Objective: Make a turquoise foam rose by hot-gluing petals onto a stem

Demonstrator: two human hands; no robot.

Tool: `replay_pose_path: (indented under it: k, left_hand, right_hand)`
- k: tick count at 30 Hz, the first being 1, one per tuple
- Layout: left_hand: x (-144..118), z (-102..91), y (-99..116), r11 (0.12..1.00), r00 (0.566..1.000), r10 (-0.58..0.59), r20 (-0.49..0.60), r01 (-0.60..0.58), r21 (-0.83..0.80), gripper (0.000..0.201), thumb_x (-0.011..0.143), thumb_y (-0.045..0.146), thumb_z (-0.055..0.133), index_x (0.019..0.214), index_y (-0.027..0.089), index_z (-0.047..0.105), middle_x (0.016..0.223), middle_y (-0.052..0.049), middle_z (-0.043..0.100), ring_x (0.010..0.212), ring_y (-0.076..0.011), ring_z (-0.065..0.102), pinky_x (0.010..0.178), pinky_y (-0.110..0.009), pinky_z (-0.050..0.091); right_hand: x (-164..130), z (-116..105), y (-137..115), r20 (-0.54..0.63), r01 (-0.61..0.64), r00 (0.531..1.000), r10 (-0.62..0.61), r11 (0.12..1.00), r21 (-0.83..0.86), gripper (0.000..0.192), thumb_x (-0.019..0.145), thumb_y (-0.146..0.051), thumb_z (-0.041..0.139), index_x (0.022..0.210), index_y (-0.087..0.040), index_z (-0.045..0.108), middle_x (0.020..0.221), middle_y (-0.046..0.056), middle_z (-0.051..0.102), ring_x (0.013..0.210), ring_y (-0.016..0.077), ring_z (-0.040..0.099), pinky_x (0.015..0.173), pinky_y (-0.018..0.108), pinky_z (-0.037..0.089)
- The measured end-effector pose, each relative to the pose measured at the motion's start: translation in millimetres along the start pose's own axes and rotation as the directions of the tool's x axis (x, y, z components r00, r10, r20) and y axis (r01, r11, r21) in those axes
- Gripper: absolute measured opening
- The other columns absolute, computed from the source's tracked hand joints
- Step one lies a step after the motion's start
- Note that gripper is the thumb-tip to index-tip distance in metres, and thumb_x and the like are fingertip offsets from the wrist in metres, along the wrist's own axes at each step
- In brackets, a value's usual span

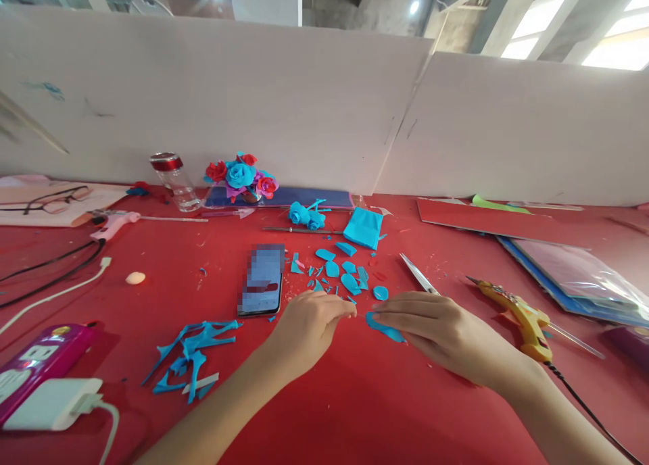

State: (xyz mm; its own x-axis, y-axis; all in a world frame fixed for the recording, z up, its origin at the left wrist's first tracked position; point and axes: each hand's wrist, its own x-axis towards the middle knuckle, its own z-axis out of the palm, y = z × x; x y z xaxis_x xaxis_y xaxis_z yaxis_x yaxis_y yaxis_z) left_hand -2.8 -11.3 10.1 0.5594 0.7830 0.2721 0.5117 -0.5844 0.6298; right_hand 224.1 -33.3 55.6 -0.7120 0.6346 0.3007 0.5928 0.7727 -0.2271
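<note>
My left hand (pixel 313 323) is over the red table just right of a phone, its fingers bent and pressed together; whatever they may pinch is hidden. Across a small gap, my right hand (pixel 439 326) has its fingers close together on a blue crepe paper piece (pixel 386 330), which pokes out beneath the fingertips. Just beyond both hands lie several cut blue paper petals (pixel 349 284) and small scraps. A folded blue paper sheet (pixel 364 228) rests behind them. Scissors (pixel 418 274) lie past my right hand, the handles hidden behind it.
Blue offcuts (pixel 195 357) lie left of the phone (pixel 261 279). A yellow glue gun (pixel 517 316) is at right, a pink one (pixel 115 224) at left. Paper flowers (pixel 241 176) and a glass bottle (pixel 176 183) stand against the white partition (pixel 243 100). A power strip (pixel 48 360) sits front left.
</note>
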Motion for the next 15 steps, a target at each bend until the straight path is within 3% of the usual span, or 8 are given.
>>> replay_pose_path:
  k: [8,15]
  left_hand:
    - [1,0.4,1,1.000,1.000,-0.007,-0.001,0.007,-0.012,0.029,0.087,0.005,0.046,0.093,0.024,0.068,0.095,0.001,0.072,0.085,-0.0178,0.065,0.076,-0.029,0.044]
    - [1,0.6,0,1.000,1.000,0.003,0.004,-0.003,-0.027,0.029,0.086,0.003,0.047,0.091,0.022,0.068,0.093,0.001,0.073,0.083,-0.0164,0.066,0.075,-0.027,0.043]
  right_hand:
    - [10,-8,-9,-0.026,0.152,0.987,-0.159,0.973,-0.173,0.037,0.089,-0.006,0.033,0.100,-0.017,0.067,0.093,0.006,0.072,0.087,0.0185,0.067,0.071,0.033,0.056]
    - [11,-10,-9,0.009,0.185,0.982,-0.187,0.963,-0.198,0.039,0.085,0.002,0.035,0.103,-0.015,0.066,0.095,0.005,0.072,0.089,0.0187,0.066,0.075,0.032,0.056]
